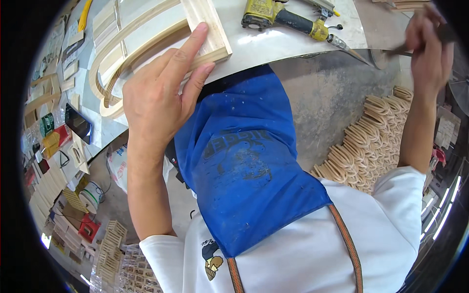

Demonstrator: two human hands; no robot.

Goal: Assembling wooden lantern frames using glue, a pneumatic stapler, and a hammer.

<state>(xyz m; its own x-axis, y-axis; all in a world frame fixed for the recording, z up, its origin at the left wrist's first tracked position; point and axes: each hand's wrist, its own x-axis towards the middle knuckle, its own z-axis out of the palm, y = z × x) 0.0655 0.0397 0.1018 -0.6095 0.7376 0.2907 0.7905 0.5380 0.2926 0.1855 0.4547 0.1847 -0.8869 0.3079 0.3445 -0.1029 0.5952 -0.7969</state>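
My left hand (pixel 159 90) rests on a pale wooden frame (pixel 213 29) with curved, rounded rails. Its index finger presses on the flat end board while the thumb bears against the near edge, gripping the frame on the table. Raised at the far right, my right hand (pixel 430 56) is closed around a dark, slim object (pixel 444 33), too smeared by motion to name. Between the two hands, on the tabletop, lies a yellow-and-black pneumatic nail gun (pixel 288 20) with an air hose fitting at its handle end.
The metal-topped table (pixel 264 46) ends just before my blue apron (pixel 244 146). Bent wooden pieces (pixel 373 136) are stacked on the floor to the right. A phone (pixel 78 122), tape rolls and wood offcuts lie at left. Below stand a white bucket (pixel 91 196) and wooden racks (pixel 110 249).
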